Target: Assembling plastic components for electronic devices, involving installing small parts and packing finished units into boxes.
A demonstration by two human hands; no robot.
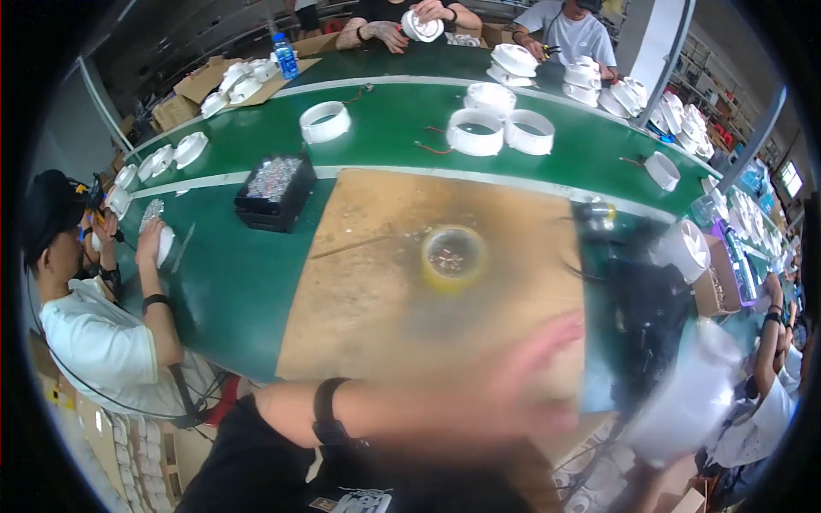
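My left hand (530,368) reaches to the right over the lower right of a tan board (359,282), badly smeared by motion. Its fingers look stretched out and apart, with nothing visible between them. At the lower right, my right hand (654,479) is mostly hidden and blurred, gripping a white plastic housing (688,406) from below. The housing is off the table, and its detail is lost in the blur. On the board, beyond my left hand, stands a yellowish round container (455,258) with small metal pieces inside.
A black bin of small parts (274,184) stands left of the board. White rings (475,132) sit on the green conveyor (393,111) beyond. A dark object (646,316) and a carton of small parts (717,286) lie to the right. Co-workers sit at left, across and right.
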